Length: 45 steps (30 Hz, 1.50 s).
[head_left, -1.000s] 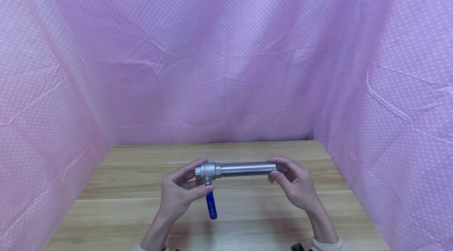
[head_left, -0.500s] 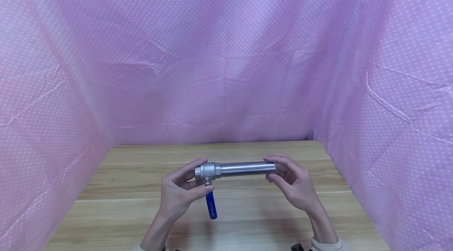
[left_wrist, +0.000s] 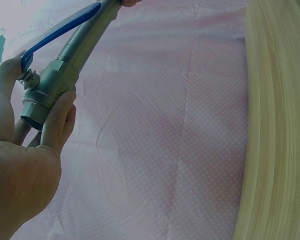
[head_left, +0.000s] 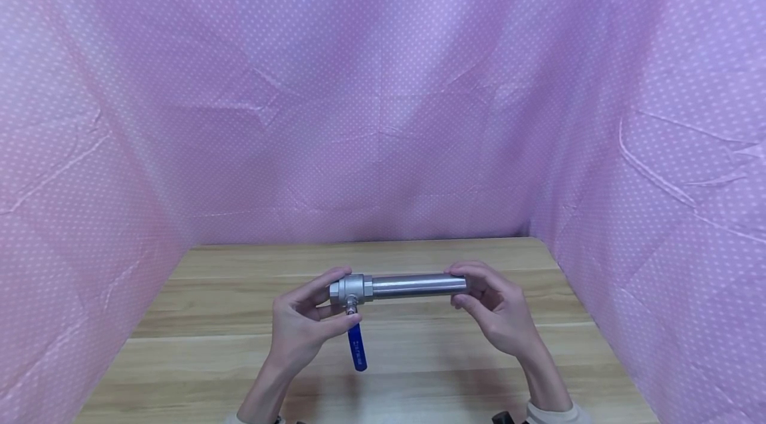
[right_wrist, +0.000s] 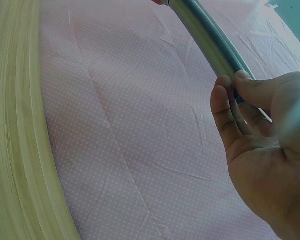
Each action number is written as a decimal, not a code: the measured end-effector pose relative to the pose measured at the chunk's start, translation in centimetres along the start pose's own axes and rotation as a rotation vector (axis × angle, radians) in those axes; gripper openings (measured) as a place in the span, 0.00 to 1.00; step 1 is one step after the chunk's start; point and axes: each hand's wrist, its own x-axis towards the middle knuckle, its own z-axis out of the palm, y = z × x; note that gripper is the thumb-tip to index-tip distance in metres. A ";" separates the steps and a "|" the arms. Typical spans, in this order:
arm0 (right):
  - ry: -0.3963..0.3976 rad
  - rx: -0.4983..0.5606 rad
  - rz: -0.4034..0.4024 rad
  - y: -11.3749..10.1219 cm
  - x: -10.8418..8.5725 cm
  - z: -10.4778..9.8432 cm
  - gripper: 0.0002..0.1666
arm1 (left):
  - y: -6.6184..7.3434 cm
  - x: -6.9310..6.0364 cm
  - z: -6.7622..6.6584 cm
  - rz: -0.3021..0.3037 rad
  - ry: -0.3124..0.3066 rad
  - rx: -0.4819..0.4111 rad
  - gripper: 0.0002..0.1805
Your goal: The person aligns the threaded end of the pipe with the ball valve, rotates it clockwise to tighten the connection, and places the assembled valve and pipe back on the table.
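A silver ball valve (head_left: 354,286) with a blue lever handle (head_left: 357,347) is held above the table by my left hand (head_left: 302,324). In the left wrist view the fingers curl round the valve body (left_wrist: 52,82), and the thumb lies at the base of the handle. A straight metal pipe (head_left: 415,285) is joined to the valve's right end and lies nearly level. At its far right end my right hand (head_left: 499,311) pinches the pipe between thumb and fingers. The right wrist view shows those fingertips around the pipe's end (right_wrist: 210,42).
Below the hands is a light wood-grain table (head_left: 407,357). Pink dotted cloth (head_left: 383,111) hangs at the back and on both sides of it. Dark objects (head_left: 503,417) show at the bottom edge by the wrists.
The right thumb and fingers have shifted slightly left along the pipe's end since one second ago. The left hand and the valve stay in place.
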 end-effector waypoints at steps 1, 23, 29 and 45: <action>0.001 -0.007 0.004 -0.1 0.0 0.0 0.31 | 0.0 0.0 0.0 -0.002 0.001 -0.001 0.39; -0.006 -0.005 0.061 -0.2 -0.1 0.1 0.30 | 0.0 -0.1 0.0 -0.015 0.008 0.006 0.39; 0.002 0.025 -0.011 -0.1 0.0 0.3 0.32 | 0.0 -0.2 0.0 -0.008 0.006 0.001 0.38; -0.002 0.023 -0.001 0.0 0.1 0.2 0.29 | 0.1 -0.1 0.0 0.001 -0.001 -0.001 0.38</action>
